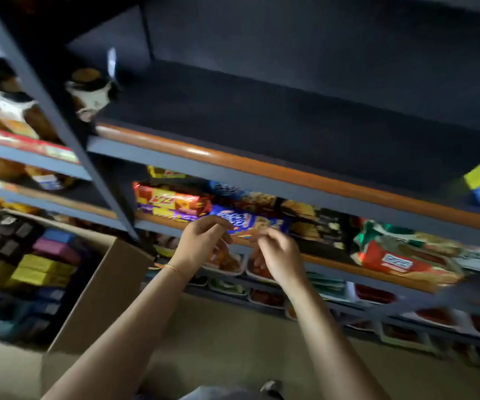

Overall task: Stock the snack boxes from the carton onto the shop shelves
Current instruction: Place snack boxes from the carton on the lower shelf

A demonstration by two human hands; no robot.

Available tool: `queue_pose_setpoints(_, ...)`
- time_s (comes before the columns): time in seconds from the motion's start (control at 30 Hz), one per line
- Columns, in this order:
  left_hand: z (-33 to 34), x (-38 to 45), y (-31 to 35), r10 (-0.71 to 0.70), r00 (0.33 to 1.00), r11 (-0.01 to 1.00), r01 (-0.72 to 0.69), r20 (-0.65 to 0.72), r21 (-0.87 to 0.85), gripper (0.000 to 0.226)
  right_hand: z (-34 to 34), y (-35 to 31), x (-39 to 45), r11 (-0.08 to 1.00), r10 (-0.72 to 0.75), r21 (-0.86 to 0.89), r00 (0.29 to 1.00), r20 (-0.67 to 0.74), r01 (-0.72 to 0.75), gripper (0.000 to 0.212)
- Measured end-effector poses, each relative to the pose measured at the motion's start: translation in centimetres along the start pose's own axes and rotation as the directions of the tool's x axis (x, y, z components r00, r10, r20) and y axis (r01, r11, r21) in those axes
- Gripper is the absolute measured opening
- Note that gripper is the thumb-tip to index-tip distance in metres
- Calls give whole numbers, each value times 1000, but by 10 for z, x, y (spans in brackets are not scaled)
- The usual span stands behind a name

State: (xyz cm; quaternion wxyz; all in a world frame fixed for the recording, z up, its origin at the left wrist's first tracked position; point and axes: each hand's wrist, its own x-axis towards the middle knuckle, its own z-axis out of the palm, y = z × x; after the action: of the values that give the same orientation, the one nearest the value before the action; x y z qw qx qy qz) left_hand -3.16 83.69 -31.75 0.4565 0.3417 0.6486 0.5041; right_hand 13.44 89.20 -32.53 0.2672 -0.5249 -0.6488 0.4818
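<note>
Both our forearms reach up; our left hand (201, 241) and right hand (276, 252) hang loosely curled, holding nothing, before the blue biscuit pack (247, 223) on the shelf (334, 262). Snack boxes (45, 267) wait in the carton (88, 298) at left, within easy reach.

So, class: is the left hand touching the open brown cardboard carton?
Apart: the head view shows the left hand raised at the shelf, clear of the carton.

I saw both hands raised empty, fingers loosely curled: left hand (202, 243), right hand (277, 255). Carton (94, 287) of snack boxes (45, 267) at 9 o'clock; blue biscuit pack (247, 223) just past the fingertips at 12.
</note>
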Motion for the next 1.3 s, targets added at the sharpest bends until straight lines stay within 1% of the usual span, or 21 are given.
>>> queue_pose_setpoints(0.07, -76, 2, -41, -77, 993, 997, 76, -85, -14, 30, 76, -8, 2, 998, 29, -48, 999, 31, -27, 22)
queue_pose_setpoints(0.1, -112, 0, -60, -114, 987, 993, 112, -111, -24, 29, 115, -11, 3, 995, 83, -57, 995, 63, -79, 19)
queue_pose_setpoints(0.13, -147, 0, -77, -163, 979, 986, 159, -119, -41, 28, 154, -15, 3, 990, 136, -56, 986, 99, -131, 20)
queue_pose_setpoints(0.17, -195, -3, -102, -219, 966, 975, 212, -137, -65, 27, 209, -20, 2, 981, 188, -74, 970, 157, -178, 22)
queue_pose_setpoints(0.23, -237, -10, -128, -272, 952, 962, 264, -140, -74, 28, 263, -20, -2, 967, 250, -114, 942, 222, -230, 25)
queue_pose_setpoints(0.3, -298, -15, -161, -347, 915, 937, 333, -207, -103, 27, 335, -24, -3, 951, 295, -193, 895, 335, -241, 26)
queue_pose_setpoints(0.37, -345, -21, -190, -393, 880, 919, 379, -265, -105, 26, 391, -28, -4, 932, 341, -258, 851, 399, -253, 26)
queue_pose_setpoints(0.47, -394, -30, -228, -464, 830, 884, 456, -310, -103, 28, 453, -28, 3, 907, 386, -337, 816, 431, -252, 22)
queue_pose_setpoints(0.57, -431, -30, -260, -501, 776, 855, 513, -383, -80, 26, 507, -19, 16, 889, 375, -426, 805, 460, -171, 20)
queue_pose_setpoints(0.63, -449, -28, -281, -518, 746, 832, 553, -418, -44, 19, 539, -12, 24, 866, 360, -490, 806, 470, -101, 17)
queue_pose_setpoints(0.73, -463, -21, -301, -533, 725, 815, 579, -437, -33, 13, 579, -2, 29, 827, 323, -562, 823, 468, -6, 16)
queue_pose_setpoints(0.8, -469, -16, -309, -537, 725, 811, 585, -431, -28, 21, 601, 8, 29, 784, 303, -619, 841, 448, 47, 31)
queue_pose_setpoints(0.87, -473, -13, -320, -538, 732, 810, 586, -417, -17, 28, 620, 16, 28, 724, 317, -688, 858, 405, 57, 48)
queue_pose_setpoints(0.93, -477, -12, -327, -539, 738, 808, 589, -406, 1, 20, 635, 22, 27, 676, 341, -736, 876, 342, 24, 55)
queue_pose_setpoints(0.97, -479, -11, -329, -535, 739, 807, 590, -410, 12, 17, 642, 24, 27, 655, 343, -756, 885, 315, 16, 54)
queue_pose_setpoints(1.07, -484, -11, -335, -526, 748, 808, 588, -404, 36, 18, 652, 31, 27, 618, 322, -786, 907, 273, 17, 46)
queue_pose_setpoints(1.17, -486, -9, -336, -519, 758, 815, 578, -395, 40, 18, 653, 31, 27, 616, 279, -787, 925, 259, 34, 43)
queue_pose_setpoints(1.23, -487, -7, -335, -515, 762, 820, 571, -393, 32, 18, 652, 31, 26, 612, 246, -789, 935, 256, 55, 45)
queue_pose_setpoints(1.3, -488, -6, -332, -515, 763, 820, 571, -392, 34, 18, 652, 33, 25, 630, 206, -773, 944, 257, 73, 47)
